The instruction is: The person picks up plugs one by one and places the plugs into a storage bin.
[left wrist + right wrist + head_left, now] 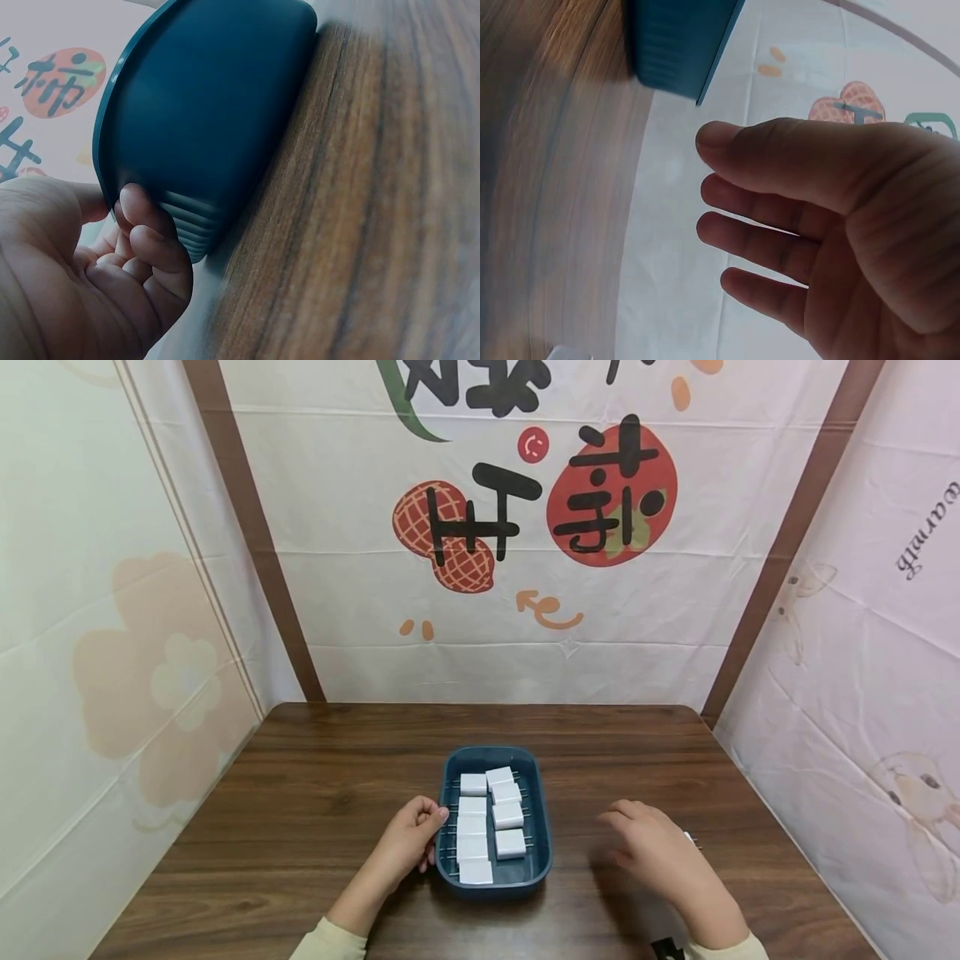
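Note:
A dark blue rectangular bin (545, 827) rests on the wooden table, holding several white charger plugs (472, 827) in two columns, their metal prongs facing the side walls. My left hand (411, 837) pinches the bin's left rim between thumb and curled fingers; the left wrist view shows those fingers against the ribbed outer wall. To the right of the bin, my right hand (651, 845) is above the table with nothing in it, its fingers (757, 232) loosely extended and apart. Just beyond this hand lies another white charger plug (688, 836), mostly hidden behind it.
The brown wood-grain table (360, 752) reaches back to a printed white curtain (360, 652). More printed curtains hang on the left and right sides. A small black piece (666, 948) shows by the right sleeve.

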`<state>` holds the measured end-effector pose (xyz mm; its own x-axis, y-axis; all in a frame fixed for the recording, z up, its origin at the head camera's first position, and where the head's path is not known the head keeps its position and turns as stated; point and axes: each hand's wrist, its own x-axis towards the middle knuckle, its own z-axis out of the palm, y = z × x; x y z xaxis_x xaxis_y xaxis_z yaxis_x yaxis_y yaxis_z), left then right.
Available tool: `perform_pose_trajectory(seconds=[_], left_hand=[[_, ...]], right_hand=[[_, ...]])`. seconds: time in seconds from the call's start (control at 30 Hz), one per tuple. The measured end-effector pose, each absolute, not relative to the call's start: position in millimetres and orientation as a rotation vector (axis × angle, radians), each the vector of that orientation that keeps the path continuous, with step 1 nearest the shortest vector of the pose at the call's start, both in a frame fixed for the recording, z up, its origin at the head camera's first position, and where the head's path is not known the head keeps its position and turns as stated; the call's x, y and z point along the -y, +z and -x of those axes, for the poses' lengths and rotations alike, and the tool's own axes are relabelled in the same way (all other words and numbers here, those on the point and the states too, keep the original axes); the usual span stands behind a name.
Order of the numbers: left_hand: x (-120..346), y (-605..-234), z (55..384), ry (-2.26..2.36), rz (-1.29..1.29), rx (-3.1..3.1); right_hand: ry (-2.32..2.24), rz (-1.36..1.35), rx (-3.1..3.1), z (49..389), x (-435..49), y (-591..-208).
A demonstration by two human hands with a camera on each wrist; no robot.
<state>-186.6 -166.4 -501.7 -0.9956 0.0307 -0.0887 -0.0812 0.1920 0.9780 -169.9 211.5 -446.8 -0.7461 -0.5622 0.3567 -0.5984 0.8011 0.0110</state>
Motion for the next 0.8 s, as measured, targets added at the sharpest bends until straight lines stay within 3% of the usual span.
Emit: perform_pose_trajectory(seconds=[0.8], left_hand=[[167, -505, 187, 1.957, 0.045, -2.334]], right_hand=[[0.184, -0.738, 2.784, 180, -245, -456]])
